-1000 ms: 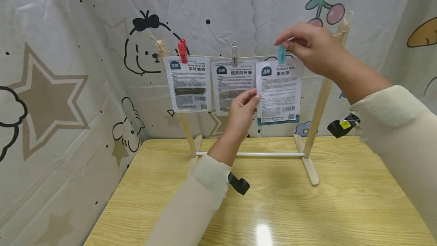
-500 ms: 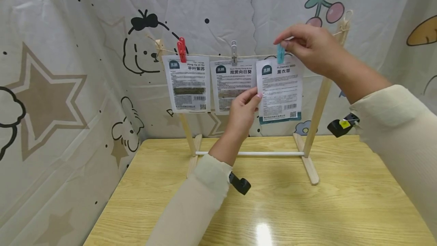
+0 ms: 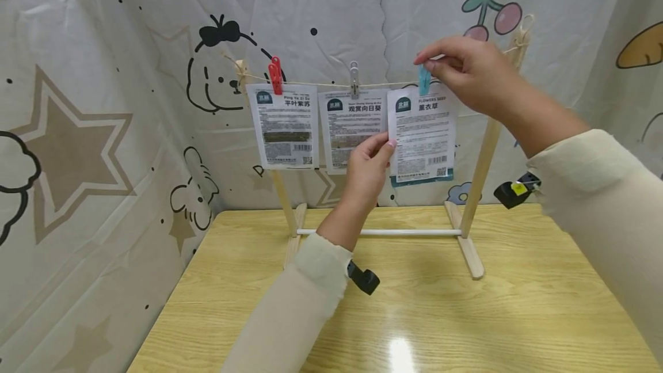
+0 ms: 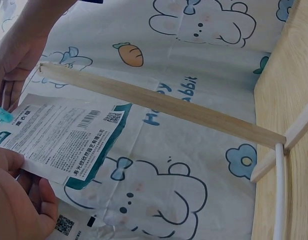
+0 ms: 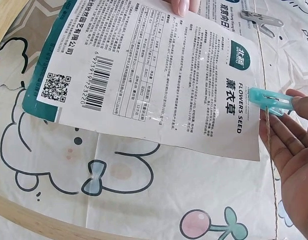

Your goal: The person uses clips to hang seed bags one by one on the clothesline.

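A white seed packet with a teal bottom edge [image 3: 422, 137] hangs at the right of a thin string. My left hand [image 3: 366, 168] pinches its left edge between thumb and fingers. Above it, my right hand [image 3: 463, 73] pinches the handles of a blue clothespin [image 3: 425, 80]. In the right wrist view the clothespin [image 5: 266, 100] straddles the string and the packet's top edge. To the left, a grey clothespin [image 3: 354, 80] holds a second seed packet [image 3: 344, 125], partly behind my left hand. A red clothespin [image 3: 275, 76] holds a third packet [image 3: 285, 125] at the far left.
The string [image 3: 331, 83] runs between two wooden posts; the right post [image 3: 481, 174] stands beside my right forearm. A white rod [image 3: 409, 233] joins the posts low down, above the wooden table [image 3: 440, 321]. A printed cloth [image 3: 336, 4] hangs behind.
Both hands keep their pinch on the packet and the blue clothespin. The packet and clothespin have shifted only slightly, and the camera view has moved a little.
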`<state>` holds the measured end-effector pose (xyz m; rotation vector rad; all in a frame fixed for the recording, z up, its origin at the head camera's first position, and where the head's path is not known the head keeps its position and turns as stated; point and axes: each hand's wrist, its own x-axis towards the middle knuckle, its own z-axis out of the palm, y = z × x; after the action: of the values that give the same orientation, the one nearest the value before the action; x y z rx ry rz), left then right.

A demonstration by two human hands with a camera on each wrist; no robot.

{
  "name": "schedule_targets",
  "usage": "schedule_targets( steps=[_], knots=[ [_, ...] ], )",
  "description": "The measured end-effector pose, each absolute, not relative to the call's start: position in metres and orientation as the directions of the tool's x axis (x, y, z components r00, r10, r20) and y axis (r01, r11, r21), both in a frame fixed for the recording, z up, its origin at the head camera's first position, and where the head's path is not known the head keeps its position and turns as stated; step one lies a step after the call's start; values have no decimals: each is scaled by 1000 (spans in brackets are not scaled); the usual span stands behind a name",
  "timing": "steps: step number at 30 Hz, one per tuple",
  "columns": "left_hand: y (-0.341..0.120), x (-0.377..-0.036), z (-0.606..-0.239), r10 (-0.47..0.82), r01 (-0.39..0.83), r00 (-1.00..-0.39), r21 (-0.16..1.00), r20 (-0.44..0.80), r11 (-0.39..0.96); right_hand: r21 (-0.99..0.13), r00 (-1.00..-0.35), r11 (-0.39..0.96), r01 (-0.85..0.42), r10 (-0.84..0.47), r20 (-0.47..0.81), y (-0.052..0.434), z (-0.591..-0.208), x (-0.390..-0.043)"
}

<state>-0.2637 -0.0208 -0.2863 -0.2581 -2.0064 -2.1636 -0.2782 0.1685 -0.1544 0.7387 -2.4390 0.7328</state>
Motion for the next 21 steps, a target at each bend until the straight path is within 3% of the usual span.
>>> schedule_targets(
  steps=[21],
  knots=[
    [-19, -261, -296, -71, 334, -938, 940, 338, 64, -292, -680, 696, -656, -378, 628, 168, -154, -278]
  ],
)
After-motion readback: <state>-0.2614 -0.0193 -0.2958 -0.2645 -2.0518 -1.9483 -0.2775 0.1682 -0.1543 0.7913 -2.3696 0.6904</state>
